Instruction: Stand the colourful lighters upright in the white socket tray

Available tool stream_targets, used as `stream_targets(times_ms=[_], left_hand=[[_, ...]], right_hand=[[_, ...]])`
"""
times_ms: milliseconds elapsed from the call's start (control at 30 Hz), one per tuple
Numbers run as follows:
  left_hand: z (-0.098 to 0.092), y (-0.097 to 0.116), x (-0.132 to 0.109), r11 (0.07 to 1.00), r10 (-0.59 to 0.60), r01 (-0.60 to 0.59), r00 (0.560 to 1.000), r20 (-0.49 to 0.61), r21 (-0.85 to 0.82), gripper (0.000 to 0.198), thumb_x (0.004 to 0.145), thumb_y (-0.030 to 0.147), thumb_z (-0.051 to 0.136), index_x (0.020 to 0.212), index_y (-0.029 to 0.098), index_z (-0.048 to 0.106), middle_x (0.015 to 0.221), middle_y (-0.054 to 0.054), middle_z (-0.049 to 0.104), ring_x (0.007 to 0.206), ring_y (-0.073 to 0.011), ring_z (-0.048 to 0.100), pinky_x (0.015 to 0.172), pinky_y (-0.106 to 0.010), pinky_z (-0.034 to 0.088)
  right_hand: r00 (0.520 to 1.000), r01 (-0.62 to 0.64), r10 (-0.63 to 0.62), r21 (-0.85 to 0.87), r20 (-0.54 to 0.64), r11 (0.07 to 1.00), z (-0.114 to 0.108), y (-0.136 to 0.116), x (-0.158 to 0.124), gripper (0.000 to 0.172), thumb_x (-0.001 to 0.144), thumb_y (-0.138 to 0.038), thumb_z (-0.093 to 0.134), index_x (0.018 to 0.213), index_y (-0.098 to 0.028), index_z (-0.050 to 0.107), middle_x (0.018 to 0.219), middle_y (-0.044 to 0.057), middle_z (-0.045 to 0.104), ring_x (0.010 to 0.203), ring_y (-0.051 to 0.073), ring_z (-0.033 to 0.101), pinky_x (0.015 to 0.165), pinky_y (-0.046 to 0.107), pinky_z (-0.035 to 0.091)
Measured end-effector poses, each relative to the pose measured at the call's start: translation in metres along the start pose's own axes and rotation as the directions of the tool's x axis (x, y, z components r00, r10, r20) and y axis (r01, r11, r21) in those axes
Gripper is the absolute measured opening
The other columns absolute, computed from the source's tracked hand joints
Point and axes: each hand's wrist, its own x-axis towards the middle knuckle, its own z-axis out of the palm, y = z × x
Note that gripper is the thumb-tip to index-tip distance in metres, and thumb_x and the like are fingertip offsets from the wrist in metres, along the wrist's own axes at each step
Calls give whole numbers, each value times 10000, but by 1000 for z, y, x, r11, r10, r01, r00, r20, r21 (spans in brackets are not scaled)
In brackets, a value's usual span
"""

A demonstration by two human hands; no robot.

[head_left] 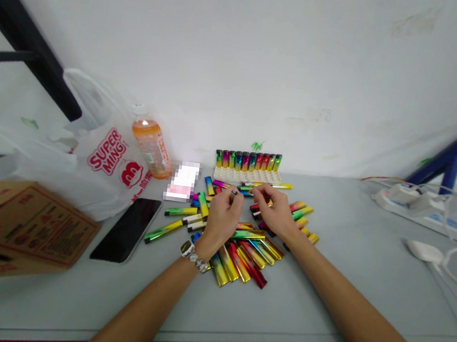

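Note:
A heap of shiny rainbow-coloured lighter bodies [245, 254] lies on the grey table [321, 295]. Behind it a white holder tray [249, 175] carries a row of upright lighters [248, 161]. My left hand [222, 218], a watch on its wrist, hovers over the heap with its fingers curled, pinching a small dark part at the fingertips. My right hand [274, 209] rests on the heap's far side, fingers bent down onto a lighter body near the tray.
A black phone [127, 229] lies left of the heap. Farther left are a cardboard box [15, 224], a white plastic bag [98, 165] and an orange drink bottle [151, 148]. At the right sit a power strip [413, 204] and white cables [444, 261]. A wall stands behind the table.

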Motion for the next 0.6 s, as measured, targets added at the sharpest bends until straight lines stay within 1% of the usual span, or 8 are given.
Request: stream_targets(times_ms=[133,300,367,500,600], left_hand=[[0,1,0,1000,-21,21,1000,9,-11,336,898,333,508,610,207,390,534,62,342,508,-102,332,514,-246,246],[-1,3,-2,996,-10,14,999,47,-85,415,906,503,538,644,205,413,576,58,326,532,-102,318,512,-252,242],[-2,3,-2,994,-8,13,999,52,-106,429,910,526,524,648,205,411,586,56,329,536,-101,313,512,-254,241],[-1,2,-1,997,-35,37,999,41,-62,381,919,443,500,636,207,404,553,61,335,511,-98,312,498,-247,238],[-1,0,-1,1000,-18,18,999,38,-3,298,895,349,506,646,202,433,549,62,386,511,-96,357,508,-234,276]], right_hand=[[1000,-11,11,-6,13,1000,0,-2,0,262,943,-398,508,789,-212,609,663,-3,580,623,154,519,586,277,402],[1000,4,-4,-20,12,1000,-1,-2,1,306,949,-419,494,743,-216,595,644,-1,577,618,157,508,575,273,392],[1000,3,-3,-24,6,1000,-1,0,1,322,950,-432,492,732,-217,590,646,2,581,633,161,515,577,272,394],[1000,-3,3,-26,11,1000,0,1,0,323,952,-436,489,735,-219,590,648,4,588,642,165,525,577,271,397],[1000,-8,9,-30,21,1000,0,0,0,321,952,-424,487,723,-220,583,640,3,587,624,162,522,574,273,394]])
